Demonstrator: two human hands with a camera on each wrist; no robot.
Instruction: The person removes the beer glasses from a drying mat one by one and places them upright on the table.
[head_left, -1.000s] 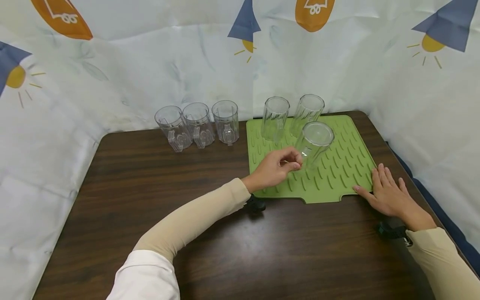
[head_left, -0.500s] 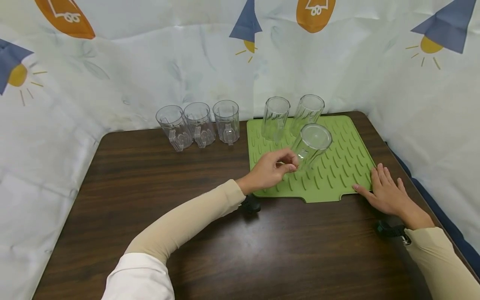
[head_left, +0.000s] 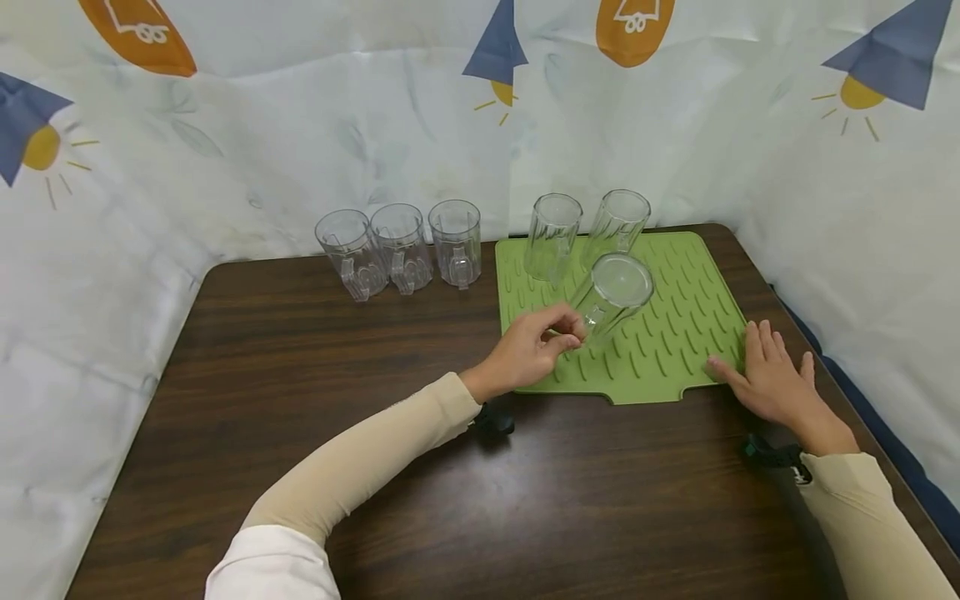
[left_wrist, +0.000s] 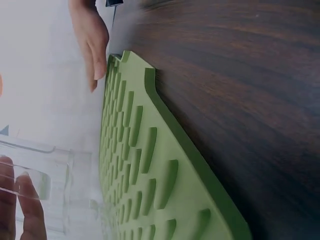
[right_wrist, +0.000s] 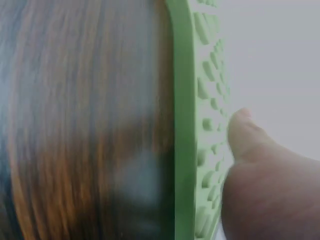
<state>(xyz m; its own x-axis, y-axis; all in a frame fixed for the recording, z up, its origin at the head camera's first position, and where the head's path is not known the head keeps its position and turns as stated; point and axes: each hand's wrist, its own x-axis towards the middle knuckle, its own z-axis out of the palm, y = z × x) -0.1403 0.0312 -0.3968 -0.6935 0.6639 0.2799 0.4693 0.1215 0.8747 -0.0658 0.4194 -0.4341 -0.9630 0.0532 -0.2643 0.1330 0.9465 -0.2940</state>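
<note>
My left hand (head_left: 536, 346) pinches the handle of a clear mug (head_left: 621, 283) over the green ridged mat (head_left: 682, 333). That mug is turned base up and leans a little. In the left wrist view, curled fingers (left_wrist: 32, 210) show through the mug's see-through handle (left_wrist: 45, 185). My right hand (head_left: 776, 387) lies flat with spread fingers at the mat's front right corner. Its thumb (right_wrist: 247, 135) overlaps the mat's edge in the right wrist view. Behind the held mug, two more clear mugs, one left (head_left: 553, 242) and one right (head_left: 617, 221), stand on the mat.
Left of the mat, three clear mugs stand in a row at the table's back edge: an outer one (head_left: 356, 254), a middle one (head_left: 402, 250) and an inner one (head_left: 456, 242), handles facing me. A printed white curtain (head_left: 300, 125) surrounds the dark wooden table (head_left: 360, 350).
My left hand has drawn the mug a little left and toward me over the mat. The right hand stays at the mat's corner; the other mugs keep their places.
</note>
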